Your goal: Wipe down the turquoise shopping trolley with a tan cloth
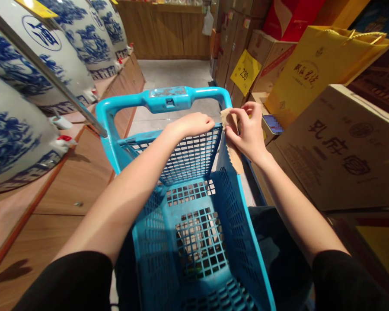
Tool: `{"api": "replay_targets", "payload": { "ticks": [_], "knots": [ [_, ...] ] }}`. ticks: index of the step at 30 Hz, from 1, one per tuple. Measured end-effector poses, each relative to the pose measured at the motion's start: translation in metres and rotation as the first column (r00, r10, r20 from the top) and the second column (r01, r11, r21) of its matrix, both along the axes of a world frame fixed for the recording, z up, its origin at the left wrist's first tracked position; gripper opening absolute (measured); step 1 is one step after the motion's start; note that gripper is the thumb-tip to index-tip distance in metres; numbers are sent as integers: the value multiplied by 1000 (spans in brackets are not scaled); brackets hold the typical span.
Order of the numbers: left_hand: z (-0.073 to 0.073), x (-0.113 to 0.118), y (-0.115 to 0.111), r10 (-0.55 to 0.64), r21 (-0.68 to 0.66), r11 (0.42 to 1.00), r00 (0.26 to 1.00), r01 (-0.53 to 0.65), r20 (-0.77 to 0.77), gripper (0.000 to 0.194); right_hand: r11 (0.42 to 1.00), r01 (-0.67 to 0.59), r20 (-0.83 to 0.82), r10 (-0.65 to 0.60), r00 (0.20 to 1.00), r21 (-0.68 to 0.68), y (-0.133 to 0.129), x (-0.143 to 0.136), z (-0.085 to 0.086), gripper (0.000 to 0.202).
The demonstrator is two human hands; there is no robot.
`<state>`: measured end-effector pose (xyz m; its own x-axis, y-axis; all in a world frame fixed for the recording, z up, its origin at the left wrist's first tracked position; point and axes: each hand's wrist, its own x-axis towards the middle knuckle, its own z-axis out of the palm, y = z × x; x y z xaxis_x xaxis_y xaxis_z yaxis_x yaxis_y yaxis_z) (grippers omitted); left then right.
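Observation:
In the head view stands a blue plastic shopping cart with gridded walls, its basket facing me. My left hand is closed over the top edge of the mesh flap beneath the handlebar; its fingertips are hidden behind the edge. A torn strip of brown cardboard lies along the cart's right rim, near the corner by the handle. Thumb and fingers of my right hand pinch the upper part of that strip.
At left, large blue-and-white porcelain jars stand on a wooden cabinet. To the right are stacked cartons, a yellow gift bag, a yellow price sign and a phone. A tiled aisle leads to a wooden counter.

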<state>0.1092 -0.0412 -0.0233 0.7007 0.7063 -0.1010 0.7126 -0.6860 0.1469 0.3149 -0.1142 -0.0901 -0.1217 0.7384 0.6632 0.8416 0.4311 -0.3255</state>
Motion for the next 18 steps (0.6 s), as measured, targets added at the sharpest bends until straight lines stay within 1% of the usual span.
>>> {"api": "replay_targets", "payload": {
  "ticks": [2,4,5,7,10,13,16,18],
  "knots": [
    [0,0,0,2,-4,1000,1000,-2,-3,44,999,40,3,-40,999,11,-1,-5,-2,25],
    [0,0,1,3,-4,1000,1000,-3,-5,43,999,50,18,-51,999,15,-3,-10,-3,16],
    [-1,0,1,4,-5,1000,1000,-4,-2,43,999,49,26,-49,998,22,-5,-12,-3,14],
    [-2,-1,2,3,-11,1000,1000,-3,11,42,999,37,34,-38,999,37,-11,-15,-4,16],
    [-2,-1,2,-1,-22,1000,999,1,33,42,1000,-7,14,7,1000,20,-22,-15,-11,30],
    [-2,0,1,-4,-22,1000,999,4,34,40,993,-105,-39,102,994,-63,-28,-9,-23,53],
    [0,1,0,15,-20,1000,1000,-15,15,42,960,-228,-141,206,968,-164,-29,-3,-35,70],
    [1,2,0,32,-15,999,999,-32,-5,44,935,-292,-235,243,941,-203,-30,-3,-42,78]
  ]
}}
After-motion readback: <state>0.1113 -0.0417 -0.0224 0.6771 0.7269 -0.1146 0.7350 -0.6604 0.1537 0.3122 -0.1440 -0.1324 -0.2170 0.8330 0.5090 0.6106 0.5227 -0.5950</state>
